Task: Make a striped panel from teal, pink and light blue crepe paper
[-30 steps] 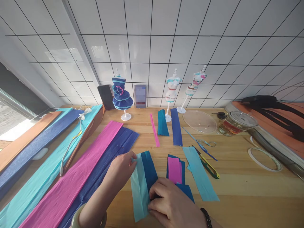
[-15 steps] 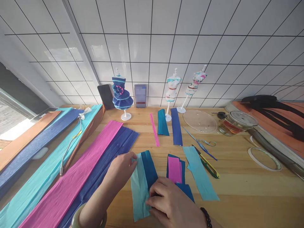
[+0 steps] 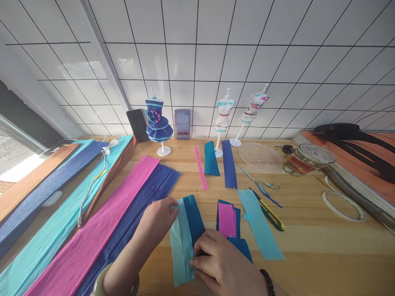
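Holding almost steady over the last second, both hands stay on a pale aqua crepe-paper strip [image 3: 180,246]. It lies lengthwise on the light wooden table [image 3: 308,255], overlapping the left edge of a darker teal crepe-paper strip [image 3: 194,218]. Only the right hand [image 3: 222,265] has crept slightly leftward along the overlap. The strips have not shifted, so the two layers remain lined up. The left hand [image 3: 158,218], reaching in from the lower left, pinches the pale strip's far corner between thumb and fingertips. The right hand lies palm down, fingers curled onto the seam; whether they grip or merely press cannot be told. Just beside it sits a small pink paper rectangle [image 3: 226,220].
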### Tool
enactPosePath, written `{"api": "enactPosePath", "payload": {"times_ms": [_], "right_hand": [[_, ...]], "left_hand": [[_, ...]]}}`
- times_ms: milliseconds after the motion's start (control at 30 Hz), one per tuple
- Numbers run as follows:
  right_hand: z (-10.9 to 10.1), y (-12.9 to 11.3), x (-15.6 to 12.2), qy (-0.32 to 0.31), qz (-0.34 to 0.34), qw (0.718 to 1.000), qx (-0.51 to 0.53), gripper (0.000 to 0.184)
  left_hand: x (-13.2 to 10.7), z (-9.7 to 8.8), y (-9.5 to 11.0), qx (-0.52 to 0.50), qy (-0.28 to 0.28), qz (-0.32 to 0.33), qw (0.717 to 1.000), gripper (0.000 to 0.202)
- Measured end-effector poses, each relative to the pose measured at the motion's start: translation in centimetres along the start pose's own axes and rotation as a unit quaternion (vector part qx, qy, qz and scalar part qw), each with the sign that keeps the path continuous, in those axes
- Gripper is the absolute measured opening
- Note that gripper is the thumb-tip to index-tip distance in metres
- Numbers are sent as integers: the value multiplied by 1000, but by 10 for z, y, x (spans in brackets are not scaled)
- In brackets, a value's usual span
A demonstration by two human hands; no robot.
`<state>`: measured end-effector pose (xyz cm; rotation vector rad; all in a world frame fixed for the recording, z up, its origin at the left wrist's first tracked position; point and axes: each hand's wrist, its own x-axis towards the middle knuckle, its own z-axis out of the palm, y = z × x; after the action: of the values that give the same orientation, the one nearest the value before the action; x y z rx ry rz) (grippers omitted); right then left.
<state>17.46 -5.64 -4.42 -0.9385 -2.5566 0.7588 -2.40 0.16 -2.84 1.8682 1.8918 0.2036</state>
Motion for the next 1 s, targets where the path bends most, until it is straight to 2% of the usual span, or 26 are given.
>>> {"api": "enactPosePath", "payload": {"times_ms": [167, 367, 433, 533, 667, 833, 1000], "right_hand": [[-3, 0, 2, 0, 5, 1000, 2, 10], [-1, 1, -1, 5, 0, 1000, 10, 8], [0, 1, -1, 6, 0, 1000, 12, 8], [1, 1, 0, 0, 4, 1000, 13, 9], [-2, 0, -1, -9, 13, 1000, 23, 14], [-13, 2, -4, -2, 21, 999, 33, 36], [-15, 2, -5, -16, 22, 1000, 1, 34]], "left_hand": [[-2, 1, 1, 26, 20, 27, 999, 18], [-6, 7, 0, 107, 107, 110, 982, 18], [-7, 8, 1, 91, 98, 139, 981, 20], [-8, 10, 3, 54, 42, 169, 983, 25], [-8, 9, 6, 48, -10, 166, 985, 33], [-9, 8, 6, 62, -24, 161, 985, 33], [-9, 9, 5, 60, -20, 164, 984, 33]]}}
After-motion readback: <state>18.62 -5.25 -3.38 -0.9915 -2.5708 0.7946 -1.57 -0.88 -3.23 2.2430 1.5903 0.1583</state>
